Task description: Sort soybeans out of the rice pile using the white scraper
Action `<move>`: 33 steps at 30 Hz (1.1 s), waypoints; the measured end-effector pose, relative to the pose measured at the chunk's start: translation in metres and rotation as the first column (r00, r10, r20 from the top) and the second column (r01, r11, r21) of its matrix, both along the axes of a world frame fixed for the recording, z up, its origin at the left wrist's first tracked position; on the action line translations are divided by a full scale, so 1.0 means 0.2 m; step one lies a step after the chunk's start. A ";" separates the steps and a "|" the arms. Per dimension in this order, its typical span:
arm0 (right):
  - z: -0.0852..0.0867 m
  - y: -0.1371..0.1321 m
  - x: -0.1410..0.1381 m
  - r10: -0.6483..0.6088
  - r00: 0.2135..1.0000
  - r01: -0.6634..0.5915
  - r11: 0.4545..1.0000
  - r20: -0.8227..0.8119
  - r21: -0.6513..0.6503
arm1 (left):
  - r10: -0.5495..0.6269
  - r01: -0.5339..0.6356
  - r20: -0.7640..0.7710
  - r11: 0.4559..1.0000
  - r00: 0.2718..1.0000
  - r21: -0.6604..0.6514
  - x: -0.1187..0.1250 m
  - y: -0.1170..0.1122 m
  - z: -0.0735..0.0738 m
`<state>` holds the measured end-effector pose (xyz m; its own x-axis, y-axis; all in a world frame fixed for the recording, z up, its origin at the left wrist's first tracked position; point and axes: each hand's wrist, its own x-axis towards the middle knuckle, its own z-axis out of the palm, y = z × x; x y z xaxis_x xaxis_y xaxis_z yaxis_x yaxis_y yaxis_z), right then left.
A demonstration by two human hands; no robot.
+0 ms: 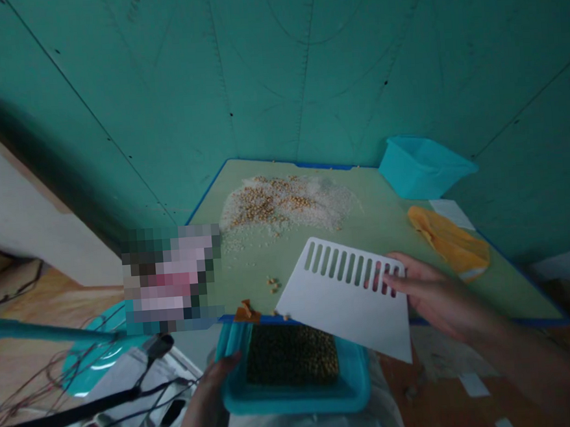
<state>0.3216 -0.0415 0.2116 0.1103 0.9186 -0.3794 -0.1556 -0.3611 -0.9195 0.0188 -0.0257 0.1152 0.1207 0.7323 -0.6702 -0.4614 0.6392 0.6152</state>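
My right hand grips the slotted end of a white plastic scraper, thumb on top. The scraper slants over the table's front edge, partly above a turquoise tray. At the tray's left rim is my left hand, its fingers closed on the side. Dark green beans fill much of the tray's bottom, with paler yellowish beans at the right. On the green tabletop lies a spread of white grains mixed with yellow-brown beans.
A turquoise bin stands at the back right, near an orange cloth. A few loose beans lie near the front edge beside a brown scrap. At left are a blurred-out patch, cables and a dark bar. A green wall rises behind.
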 end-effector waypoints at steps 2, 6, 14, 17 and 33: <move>0.01 -0.02 0.00 0.030 0.999 -0.030 0.999 0.010 -0.015 | -0.019 0.019 0.003 1.000 1.000 -0.021 0.01 0.00 0.01; 0.04 0.00 0.02 0.003 0.999 -0.004 1.000 0.037 0.028 | -0.018 0.017 -0.040 0.999 0.999 -0.044 0.02 0.01 0.03; 0.06 0.22 0.02 -0.100 0.995 0.091 0.974 0.031 0.209 | 0.021 -0.021 -0.033 1.000 0.999 -0.006 -0.03 0.00 -0.01; 0.06 0.26 -0.01 -0.060 0.997 0.049 0.976 0.045 0.211 | 0.043 -0.043 -0.039 0.999 0.998 0.001 -0.04 -0.01 -0.02; 0.03 0.27 -0.03 0.041 0.997 -0.053 0.982 0.067 0.181 | 0.077 -0.078 -0.050 0.997 0.996 -0.018 -0.08 0.02 -0.04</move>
